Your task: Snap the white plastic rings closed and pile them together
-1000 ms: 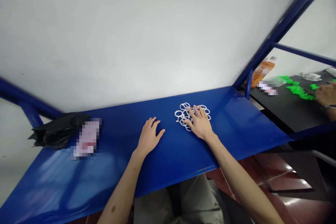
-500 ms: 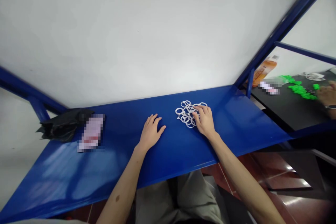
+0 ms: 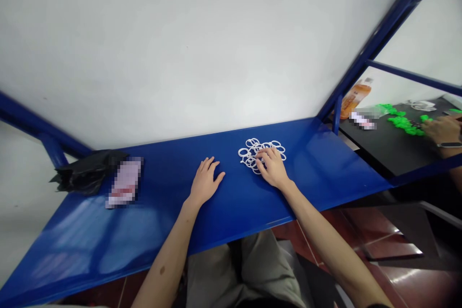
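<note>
A loose heap of several white plastic rings point(image 3: 252, 150) lies on the blue table point(image 3: 231, 207) near its far edge. My right hand point(image 3: 271, 167) rests on the heap's near right side, fingers bent with the tips among the rings. Whether it grips one I cannot make out. My left hand point(image 3: 204, 184) lies flat on the bare table to the left of the heap, fingers spread and open, touching no ring.
A black bag point(image 3: 84, 174) with a blurred label lies at the table's left. A white wall stands close behind. To the right, past a blue frame post point(image 3: 375, 43), another person's hand point(image 3: 441, 130) works among green parts point(image 3: 400, 119) on a black table, near an orange bottle point(image 3: 354, 98).
My right hand went from lying flat over the rings to curling its fingers into the heap's near side. My left hand stayed put. The view shifted slightly.
</note>
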`<state>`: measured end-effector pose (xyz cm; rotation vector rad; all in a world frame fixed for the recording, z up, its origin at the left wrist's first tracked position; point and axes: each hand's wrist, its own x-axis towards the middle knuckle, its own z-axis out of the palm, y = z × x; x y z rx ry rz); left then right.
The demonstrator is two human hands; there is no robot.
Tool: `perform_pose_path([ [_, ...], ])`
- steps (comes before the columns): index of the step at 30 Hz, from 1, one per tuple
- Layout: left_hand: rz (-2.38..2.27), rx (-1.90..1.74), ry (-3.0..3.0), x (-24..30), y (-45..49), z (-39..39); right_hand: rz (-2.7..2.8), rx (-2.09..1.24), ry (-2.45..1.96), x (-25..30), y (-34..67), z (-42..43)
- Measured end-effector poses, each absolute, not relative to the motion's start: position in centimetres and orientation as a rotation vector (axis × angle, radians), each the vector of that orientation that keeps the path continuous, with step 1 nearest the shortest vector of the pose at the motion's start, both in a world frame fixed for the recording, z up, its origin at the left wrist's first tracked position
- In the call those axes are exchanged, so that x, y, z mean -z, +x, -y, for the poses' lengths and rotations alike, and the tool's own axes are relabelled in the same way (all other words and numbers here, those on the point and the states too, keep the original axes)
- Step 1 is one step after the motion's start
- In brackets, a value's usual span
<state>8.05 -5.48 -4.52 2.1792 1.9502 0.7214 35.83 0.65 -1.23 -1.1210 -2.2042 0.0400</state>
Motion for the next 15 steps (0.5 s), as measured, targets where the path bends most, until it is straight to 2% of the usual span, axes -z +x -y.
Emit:
perform_pose_path([
  [15, -1.969, -0.7, 2.177, 4.35, 8.02, 5.46, 2.388, -0.032, -0.892, 1.29, 35.04, -0.28],
])
